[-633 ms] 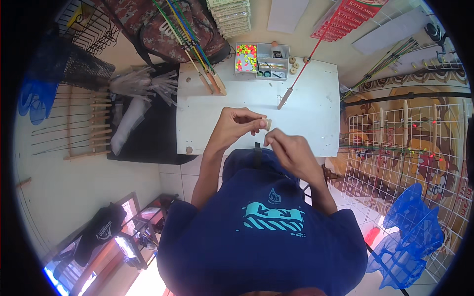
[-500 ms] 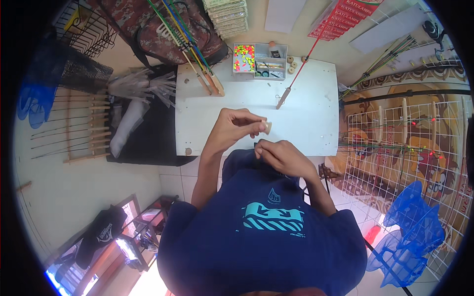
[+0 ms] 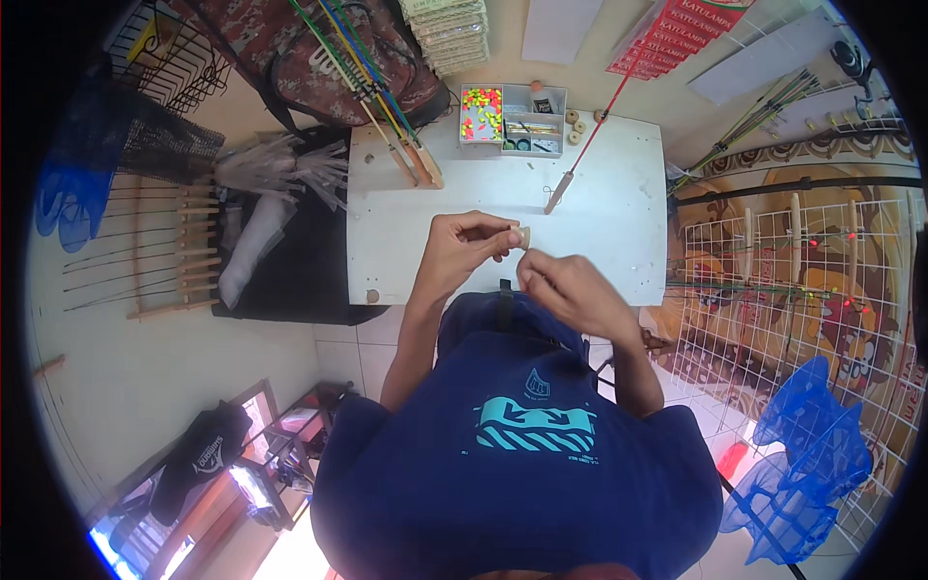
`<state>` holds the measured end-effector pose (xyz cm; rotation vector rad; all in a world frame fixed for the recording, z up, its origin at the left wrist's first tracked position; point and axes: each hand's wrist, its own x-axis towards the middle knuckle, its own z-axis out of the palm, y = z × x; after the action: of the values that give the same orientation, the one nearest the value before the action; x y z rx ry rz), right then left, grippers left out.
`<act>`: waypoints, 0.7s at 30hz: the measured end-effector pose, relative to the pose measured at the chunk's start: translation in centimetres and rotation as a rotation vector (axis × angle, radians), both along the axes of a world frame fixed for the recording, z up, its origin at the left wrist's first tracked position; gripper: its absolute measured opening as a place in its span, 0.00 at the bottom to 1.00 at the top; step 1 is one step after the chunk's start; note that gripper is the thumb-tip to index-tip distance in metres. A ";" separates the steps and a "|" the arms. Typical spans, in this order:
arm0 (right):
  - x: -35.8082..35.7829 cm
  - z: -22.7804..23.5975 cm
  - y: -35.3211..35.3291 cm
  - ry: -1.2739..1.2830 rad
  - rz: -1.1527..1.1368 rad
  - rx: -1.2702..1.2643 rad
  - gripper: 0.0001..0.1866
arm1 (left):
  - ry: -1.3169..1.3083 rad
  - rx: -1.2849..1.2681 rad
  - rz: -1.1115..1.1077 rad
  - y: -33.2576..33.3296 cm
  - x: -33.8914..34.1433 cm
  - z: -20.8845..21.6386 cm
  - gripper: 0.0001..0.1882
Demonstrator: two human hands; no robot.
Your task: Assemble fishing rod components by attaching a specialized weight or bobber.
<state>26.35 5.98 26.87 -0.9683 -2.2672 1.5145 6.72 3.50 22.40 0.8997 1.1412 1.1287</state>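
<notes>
My left hand (image 3: 459,253) pinches a small tan spool (image 3: 524,237) between thumb and fingertips, above the white table's front half. Just right of it and slightly nearer to me is my right hand (image 3: 570,292), its fingers curled closed. Whatever those fingers hold, if anything, is too small or hidden to make out. Beyond both hands lies a thin red fishing rod (image 3: 619,101) with a light handle (image 3: 558,193), its tip pointing to the back right.
On the white table (image 3: 411,261), a divided tray (image 3: 535,152) holds bright floats (image 3: 481,114) and small tackle. Several loose spools (image 3: 575,128) sit beside it. Rods with wooden handles (image 3: 425,169) lean at the left. A wire grid (image 3: 773,290) and blue nets (image 3: 812,425) stand right.
My right hand has moved up and slightly right, from over my lap toward the spool. My left hand keeps its pinch on the spool, nearly in place.
</notes>
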 end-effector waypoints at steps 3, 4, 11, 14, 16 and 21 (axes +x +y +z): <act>-0.4 -2.1 -0.6 0.058 0.064 -0.190 0.07 | -0.061 0.072 0.050 0.1 0.3 0.6 0.11; -0.4 -2.4 -0.7 0.090 0.115 -0.357 0.07 | -0.081 0.102 0.081 0.1 0.4 0.7 0.11; 1.3 -3.7 0.2 0.287 0.000 -0.617 0.19 | -0.209 0.201 0.349 0.4 -3.5 0.9 0.10; 2.0 -3.7 0.2 0.292 -0.007 -0.628 0.19 | -0.282 0.197 0.535 0.4 -5.5 1.2 0.12; 2.6 -3.8 0.4 0.282 -0.022 -0.638 0.18 | -0.333 0.221 0.641 0.4 -6.6 1.2 0.12; 5.0 -5.7 0.9 0.348 -0.120 -0.795 0.18 | -0.341 0.241 0.720 -0.3 -9.3 0.8 0.14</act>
<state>31.33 6.84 21.20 -0.8822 -1.3366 2.3570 -2.59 3.23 23.22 0.4343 1.0782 1.9564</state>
